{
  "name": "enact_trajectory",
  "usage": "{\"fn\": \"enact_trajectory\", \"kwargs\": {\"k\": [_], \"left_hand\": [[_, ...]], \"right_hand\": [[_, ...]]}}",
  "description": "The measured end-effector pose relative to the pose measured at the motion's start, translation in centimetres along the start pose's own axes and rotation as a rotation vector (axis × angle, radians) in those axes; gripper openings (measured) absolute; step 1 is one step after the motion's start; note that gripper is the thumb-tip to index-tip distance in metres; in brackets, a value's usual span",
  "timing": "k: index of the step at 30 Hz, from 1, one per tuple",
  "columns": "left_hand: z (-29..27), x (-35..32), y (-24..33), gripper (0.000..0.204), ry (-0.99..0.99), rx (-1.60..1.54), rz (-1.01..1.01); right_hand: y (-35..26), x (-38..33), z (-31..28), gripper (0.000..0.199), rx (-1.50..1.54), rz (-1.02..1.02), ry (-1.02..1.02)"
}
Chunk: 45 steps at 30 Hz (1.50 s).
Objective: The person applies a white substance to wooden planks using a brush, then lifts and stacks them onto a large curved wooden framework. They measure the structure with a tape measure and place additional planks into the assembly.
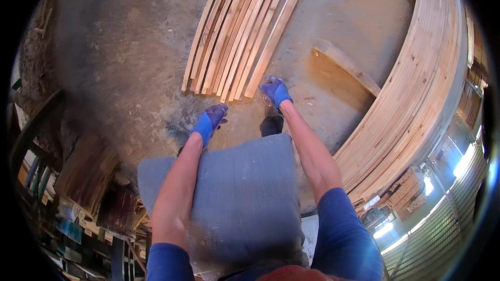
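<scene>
- Slats (239, 36) lying upper ctr.
- L hand (209, 122), ctr, hovering just below slats, fingers half-curling, holding nothing.
- R hand (276, 91), ctr, curling inward beside slats' R edge; can't tell if gripping.

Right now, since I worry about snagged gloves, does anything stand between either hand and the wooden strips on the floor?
Nothing visible stands between. The left hand is just short of the strips; the right hand is close beside the near end of the rightmost strip. The short board lies farther right, out of the way.
</scene>
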State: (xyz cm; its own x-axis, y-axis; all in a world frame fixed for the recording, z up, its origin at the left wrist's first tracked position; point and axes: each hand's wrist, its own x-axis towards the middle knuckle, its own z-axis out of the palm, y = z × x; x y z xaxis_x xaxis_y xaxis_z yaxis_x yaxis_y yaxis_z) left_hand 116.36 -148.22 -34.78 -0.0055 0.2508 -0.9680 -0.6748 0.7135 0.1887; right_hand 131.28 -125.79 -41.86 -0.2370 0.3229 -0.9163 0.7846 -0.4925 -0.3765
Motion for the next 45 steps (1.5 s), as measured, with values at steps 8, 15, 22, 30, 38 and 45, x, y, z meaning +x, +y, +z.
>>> {"fn": "enact_trajectory", "kwargs": {"k": [8, 15, 22, 30, 38, 45], "left_hand": [[4.2, 9.1, -5.2, 0.073, 0.051, -0.773, -0.099], [4.6, 8.9, -5.0, 0.073, 0.071, -0.992, -0.106], [5.2, 7.7, -6.1, 0.071, 0.031, -1.026, -0.093], [2.8, 7.5, -5.6, 0.036, 0.037, -0.210, 0.065], [-4.1, 5.6, 7.0, 0.052, 0.880, 1.018, 0.774], [-5.9, 9.4, 6.7, 0.041, 0.586, 0.902, 0.532]], "right_hand": [[-1.6, 2.2, 3.3, 0.031, 0.183, 0.058, -0.190], [-3.8, 2.9, 3.4, 0.030, 0.062, 0.088, -0.215], [-4.2, 1.6, 2.0, 0.030, 0.079, 0.068, -0.289], [-7.1, -5.5, -0.5, 0.021, -0.021, -0.115, -0.281], [-1.2, -1.3, -2.5, 0.022, 0.022, -0.029, -0.197], [-2.2, -1.5, -2.2, 0.026, -0.055, -0.075, -0.202]]}}
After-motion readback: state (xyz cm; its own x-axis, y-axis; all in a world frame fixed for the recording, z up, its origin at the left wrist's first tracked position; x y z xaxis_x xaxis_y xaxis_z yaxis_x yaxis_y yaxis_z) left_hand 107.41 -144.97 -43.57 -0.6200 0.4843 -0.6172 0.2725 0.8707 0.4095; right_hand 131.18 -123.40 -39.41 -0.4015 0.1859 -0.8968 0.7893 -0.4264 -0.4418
